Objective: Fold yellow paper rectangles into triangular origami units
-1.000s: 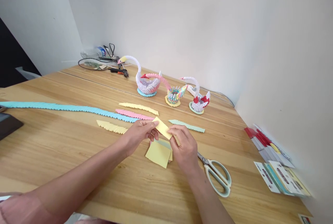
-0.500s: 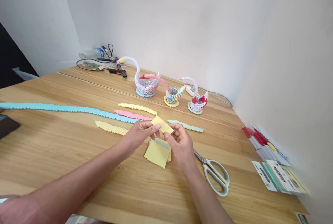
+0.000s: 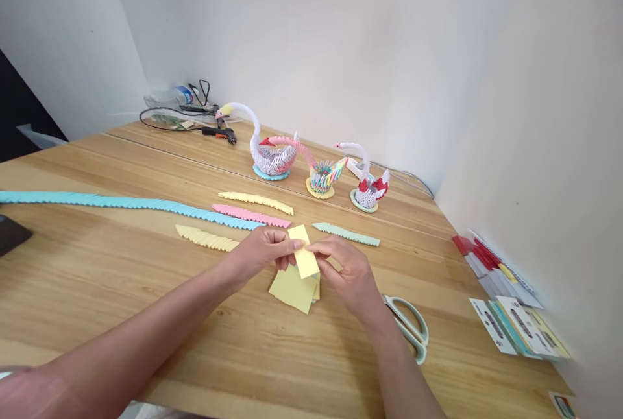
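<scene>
A narrow yellow strip of paper [image 3: 306, 264] is pinched between my two hands above the wooden table. My left hand [image 3: 267, 251] grips its left edge, thumb on top and fingers curled beneath. On the opposite edge, the thumb and forefinger of my right hand [image 3: 346, 271] pinch the paper. Below it lies a small stack of yellow paper sheets [image 3: 292, 290], partly covered by the strip. Scissors with pale green handles [image 3: 411, 325] rest beside my right forearm, which hides their blades.
Folded-paper chains lie ahead: a long blue one [image 3: 121, 201], a pink one [image 3: 253, 215], yellow ones [image 3: 256, 199] and a green one [image 3: 345, 233]. Behind stand three paper swans [image 3: 275, 161]. A glue gun [image 3: 219, 133] sits back left; paper packs [image 3: 525, 328] lie at right.
The yellow paper has turned from lying crosswise to nearly upright in view. My right hand has shifted slightly right and down, and its forearm now covers the scissor blades.
</scene>
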`<act>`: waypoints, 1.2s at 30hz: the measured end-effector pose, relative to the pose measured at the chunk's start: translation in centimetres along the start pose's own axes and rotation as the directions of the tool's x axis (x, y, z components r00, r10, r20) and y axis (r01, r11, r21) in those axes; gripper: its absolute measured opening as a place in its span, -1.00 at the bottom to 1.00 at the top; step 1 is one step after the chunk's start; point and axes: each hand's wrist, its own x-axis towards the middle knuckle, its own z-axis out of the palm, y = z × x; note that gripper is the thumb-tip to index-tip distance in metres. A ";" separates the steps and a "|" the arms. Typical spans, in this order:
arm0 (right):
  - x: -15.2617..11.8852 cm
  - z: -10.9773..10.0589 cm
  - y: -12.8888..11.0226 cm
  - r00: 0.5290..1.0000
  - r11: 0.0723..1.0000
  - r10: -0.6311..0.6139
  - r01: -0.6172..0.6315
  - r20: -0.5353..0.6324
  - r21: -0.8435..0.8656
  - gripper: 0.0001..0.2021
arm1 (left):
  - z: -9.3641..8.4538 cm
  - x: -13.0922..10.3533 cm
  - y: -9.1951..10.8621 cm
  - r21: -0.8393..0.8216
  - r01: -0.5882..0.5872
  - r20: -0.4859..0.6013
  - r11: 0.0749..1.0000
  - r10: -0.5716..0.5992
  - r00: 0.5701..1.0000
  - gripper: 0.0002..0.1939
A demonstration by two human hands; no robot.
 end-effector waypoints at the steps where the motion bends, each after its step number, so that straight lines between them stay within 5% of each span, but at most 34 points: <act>1: 0.0 0.0 0.0 1.000 1.000 -0.015 0.015 0.018 -0.012 -0.74 | 0.0 0.0 0.0 0.026 -0.006 -0.018 1.000 0.006 1.000 -0.64; 10: 0.0 -0.2 -0.3 0.992 0.988 0.127 -0.125 0.024 -0.088 -0.85 | 0.0 0.0 -0.6 0.336 -0.194 -0.019 0.922 0.212 0.977 -0.62; 18: 0.0 0.4 -0.7 0.938 0.938 0.342 -0.344 -0.053 -0.047 -0.89 | 0.6 -0.6 0.1 0.636 -0.177 -0.003 0.751 0.232 0.973 -0.71; 31: 0.1 1.1 -1.0 0.883 0.889 0.451 -0.431 -0.127 0.154 -0.83 | 0.6 -0.8 0.1 0.519 -0.176 0.088 0.836 0.153 0.984 -0.69; 36: 0.3 0.8 -1.1 0.913 0.915 0.395 -0.382 -0.097 0.131 -0.89 | 0.5 -0.6 0.0 0.466 -0.170 0.081 0.868 0.149 0.986 -0.69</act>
